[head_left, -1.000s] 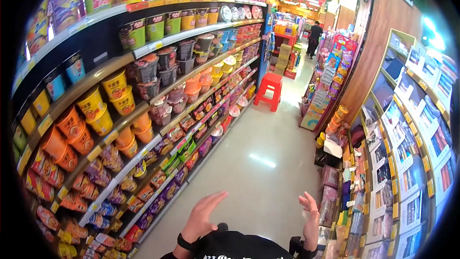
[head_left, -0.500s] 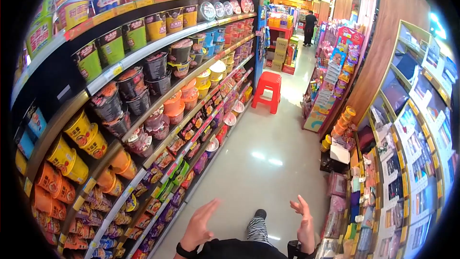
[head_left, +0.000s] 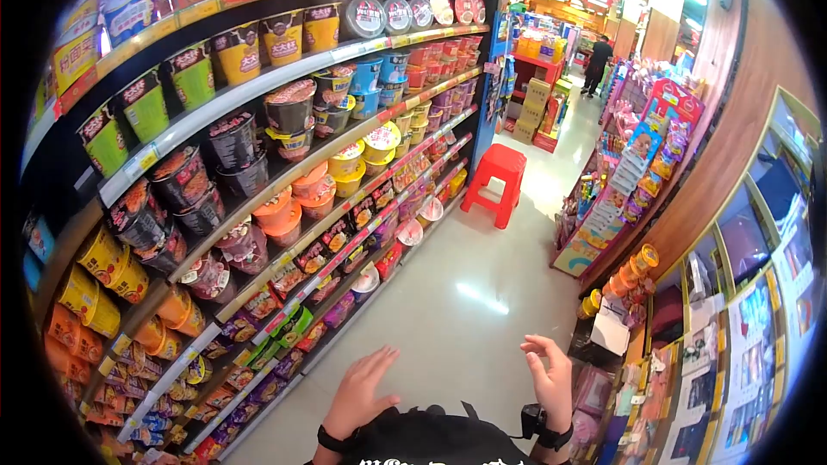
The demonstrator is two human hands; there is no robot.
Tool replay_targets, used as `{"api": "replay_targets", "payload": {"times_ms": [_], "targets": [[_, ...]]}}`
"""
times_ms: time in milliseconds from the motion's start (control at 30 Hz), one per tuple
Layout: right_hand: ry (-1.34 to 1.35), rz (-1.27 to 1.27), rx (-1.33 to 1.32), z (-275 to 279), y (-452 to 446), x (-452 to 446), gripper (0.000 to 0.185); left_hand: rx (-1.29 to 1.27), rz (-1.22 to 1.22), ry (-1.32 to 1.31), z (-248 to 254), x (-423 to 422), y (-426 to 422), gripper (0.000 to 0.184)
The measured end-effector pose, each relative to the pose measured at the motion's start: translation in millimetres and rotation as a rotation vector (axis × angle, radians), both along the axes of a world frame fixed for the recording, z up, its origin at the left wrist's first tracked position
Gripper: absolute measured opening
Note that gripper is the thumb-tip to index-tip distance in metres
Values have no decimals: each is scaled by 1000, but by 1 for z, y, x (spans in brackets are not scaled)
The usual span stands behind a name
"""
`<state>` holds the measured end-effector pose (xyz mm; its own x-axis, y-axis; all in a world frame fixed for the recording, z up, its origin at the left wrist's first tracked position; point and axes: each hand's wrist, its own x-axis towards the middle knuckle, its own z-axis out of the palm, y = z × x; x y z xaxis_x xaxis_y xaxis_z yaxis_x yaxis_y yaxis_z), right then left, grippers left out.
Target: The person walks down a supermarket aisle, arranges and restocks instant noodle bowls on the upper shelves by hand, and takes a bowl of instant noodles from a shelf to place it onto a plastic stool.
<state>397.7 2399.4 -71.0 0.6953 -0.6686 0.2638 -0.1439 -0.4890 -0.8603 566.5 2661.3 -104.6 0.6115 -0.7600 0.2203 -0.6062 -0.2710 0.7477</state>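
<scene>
My left hand [head_left: 356, 393] is raised over the aisle floor, fingers extended and thumb apart, holding nothing. Across from it, my right hand [head_left: 550, 379] is also up and empty, its fingers slightly curved and parted. Dark bands show on both wrists. Neither hand touches anything. To the left of my left hand run shelves of instant noodle cups, among them yellow cups [head_left: 102, 314] and dark bowls [head_left: 233, 139]. Packets of snacks or noodles [head_left: 293, 325] lie on the lower tiers. Stationery-like packages [head_left: 754, 297] fill the racks right of my right hand.
A red plastic stool [head_left: 495, 187] stands ahead beside the left shelf's end. A display rack of hanging snacks [head_left: 633, 172] narrows the aisle on the right. Stacked cartons [head_left: 534, 110] and a person in dark clothes [head_left: 596, 65] are farther down. Tiled floor [head_left: 422, 310] runs between the shelves.
The view has shifted forward and tilted, so the stool and snack rack appear nearer and lower. My hands stay raised and empty; my leg and shoe have dropped out of sight.
</scene>
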Motion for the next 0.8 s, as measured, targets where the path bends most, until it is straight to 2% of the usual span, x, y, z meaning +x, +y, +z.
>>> {"api": "replay_targets", "payload": {"times_ms": [33, 167, 300, 400, 533, 633, 733, 767, 800], "targets": [[4, 27, 11, -4, -9, 3, 24, 7, -2, 34, 3, 2, -12, 93], [-44, 51, 141, -30, -44, 16, 22, 5, 31, 37, -8, 27, -51, 85], [28, -7, 172, -26, -71, 41, 21, -31, -18, -1, -4, 68, -93, 81], [25, -42, 213, -29, -94, 70, 20, -83, -34, -13, -9, 105, -124, 69], [-37, -81, 232, -33, -123, 130, 20, -113, -83, -39, -14, 163, -161, 67], [-17, -86, 132, -24, -140, 187, 19, -72, -113, -76, -6, 216, -184, 64], [-57, -42, 174, -20, -161, 244, 19, -94, -94, -174, 5, 273, -199, 58], [-42, -26, 113, -20, -170, 264, 19, -103, -78, -215, 8, 292, -205, 56], [-29, -9, 51, -21, -178, 283, 19, -148, -11, -222, 11, 306, -210, 46]]}}
